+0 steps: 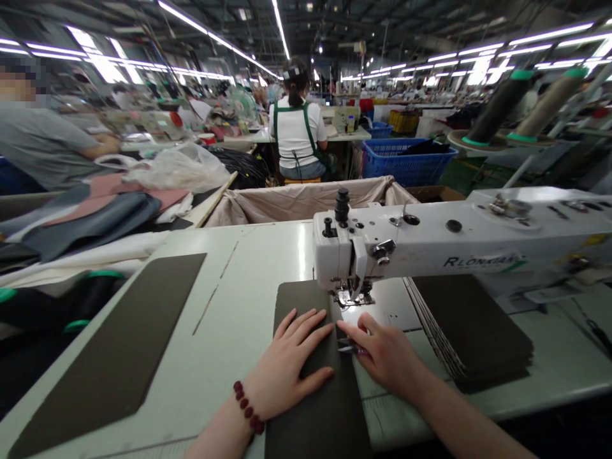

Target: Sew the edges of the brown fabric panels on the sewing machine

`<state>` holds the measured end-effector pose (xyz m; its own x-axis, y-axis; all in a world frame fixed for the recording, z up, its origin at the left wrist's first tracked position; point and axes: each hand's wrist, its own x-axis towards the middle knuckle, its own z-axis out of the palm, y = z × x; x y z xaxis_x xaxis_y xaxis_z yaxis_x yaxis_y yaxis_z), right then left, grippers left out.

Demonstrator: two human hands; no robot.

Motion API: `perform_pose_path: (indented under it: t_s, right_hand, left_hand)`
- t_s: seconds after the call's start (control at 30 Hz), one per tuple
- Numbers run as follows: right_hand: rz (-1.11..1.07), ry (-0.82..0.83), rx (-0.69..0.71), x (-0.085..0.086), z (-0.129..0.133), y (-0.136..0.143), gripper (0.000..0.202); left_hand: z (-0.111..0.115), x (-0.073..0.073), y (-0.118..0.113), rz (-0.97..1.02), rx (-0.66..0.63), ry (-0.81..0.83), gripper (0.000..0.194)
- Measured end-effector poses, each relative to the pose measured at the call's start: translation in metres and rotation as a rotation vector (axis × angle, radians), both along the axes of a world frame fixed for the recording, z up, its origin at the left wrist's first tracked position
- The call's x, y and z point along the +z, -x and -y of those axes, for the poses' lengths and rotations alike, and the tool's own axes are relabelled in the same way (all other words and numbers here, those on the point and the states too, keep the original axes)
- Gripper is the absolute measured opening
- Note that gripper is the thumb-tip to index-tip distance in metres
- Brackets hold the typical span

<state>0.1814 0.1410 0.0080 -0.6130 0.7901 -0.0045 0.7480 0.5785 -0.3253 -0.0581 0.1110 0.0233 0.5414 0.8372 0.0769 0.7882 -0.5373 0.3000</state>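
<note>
My left hand (301,357) lies spread on a dark olive panel (310,421), pressing it flat on the pale green sewing table (224,363). My right hand (387,357) is curled round a pair of small scissors (346,346); their metal blades poke out to the left and a bit of pinkish handle shows. Its index finger reaches to the panel's right edge. Just beyond my fingertips is the presser foot (354,297) of a white sewing machine (430,242). The panel's far end lies beside the foot, on its left.
A stack of several dark panels (473,325) sits right of the needle, under the machine arm. Another dark panel (119,344) lies on the left. Fabric pieces (95,210) heap up farther left. Beyond the table are a cloth-lined bin (296,203), a blue basket (406,162) and two seated people.
</note>
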Motion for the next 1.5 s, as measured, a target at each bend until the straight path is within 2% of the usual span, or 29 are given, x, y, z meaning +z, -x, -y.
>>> perform_pose_path:
  t_s: [1.5]
  right_hand:
    - [-0.029,-0.009,-0.005,-0.006,0.0004,-0.001,0.053]
  left_hand:
    - [-0.0008,-0.005,0.0006,-0.045,0.043,-0.023,0.056]
